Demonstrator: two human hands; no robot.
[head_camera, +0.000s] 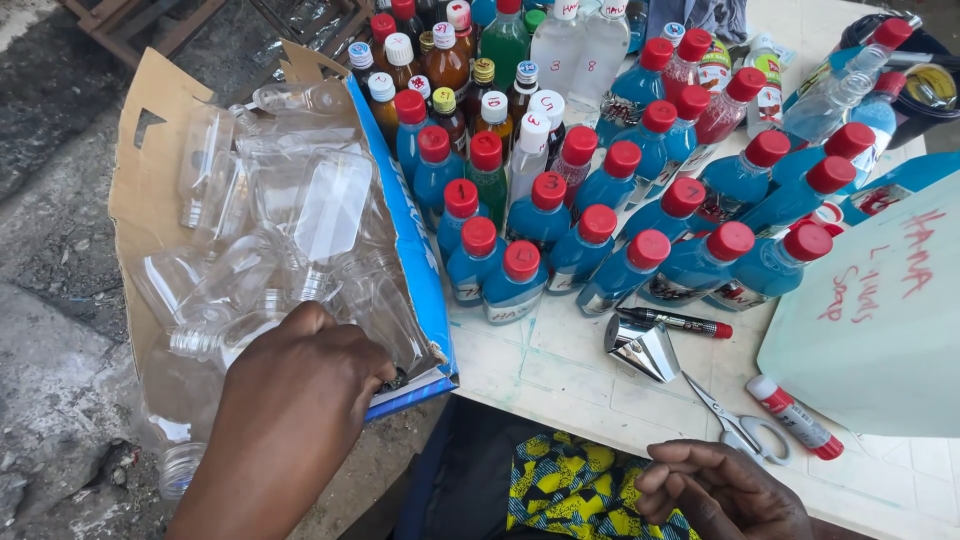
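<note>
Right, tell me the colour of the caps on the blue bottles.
Red: the blue bottles on the table carry red screw caps, some with dark marks on top. Head view shows them best.

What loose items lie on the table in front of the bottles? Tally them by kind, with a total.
Black marker pen with red cap: 1
Shiny foil roll: 1
Scissors: 1
White stick with red ends: 1
Total: 4

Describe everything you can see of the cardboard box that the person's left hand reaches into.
The cardboard box is brown inside with a blue printed outer side, its flaps open and torn. It stands beside the white table, at its left edge, and is packed with clear empty plastic bottles lying jumbled. The left hand rests among the bottles near its front corner.
</note>
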